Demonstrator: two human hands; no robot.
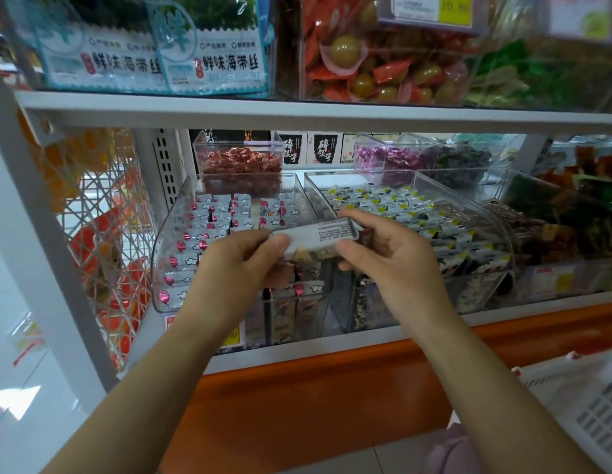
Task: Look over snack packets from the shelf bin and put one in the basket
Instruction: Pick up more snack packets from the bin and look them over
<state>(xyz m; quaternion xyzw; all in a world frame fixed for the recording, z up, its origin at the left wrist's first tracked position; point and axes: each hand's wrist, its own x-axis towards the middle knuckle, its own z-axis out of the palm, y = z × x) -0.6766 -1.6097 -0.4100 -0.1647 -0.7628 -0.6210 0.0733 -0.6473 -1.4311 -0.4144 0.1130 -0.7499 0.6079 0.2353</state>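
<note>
A small grey-white snack packet [318, 236] with fine black print is held up in front of the middle shelf. My left hand [239, 261] pinches its left end with the thumb on top. My right hand [383, 249] pinches its right end. Right behind the hands stands a clear shelf bin [174, 234] filled with white packets with red marks. A second clear bin [485, 213] to its right holds black, white and yellow packets. A corner of the white basket [578, 405] shows at the lower right.
The white shelf board [297, 111] above carries seaweed bags and a bin of orange and green snacks. Smaller clear bins of red and purple sweets stand at the back. An orange base runs below the shelf. A white wire rack [102, 217] hangs at the left.
</note>
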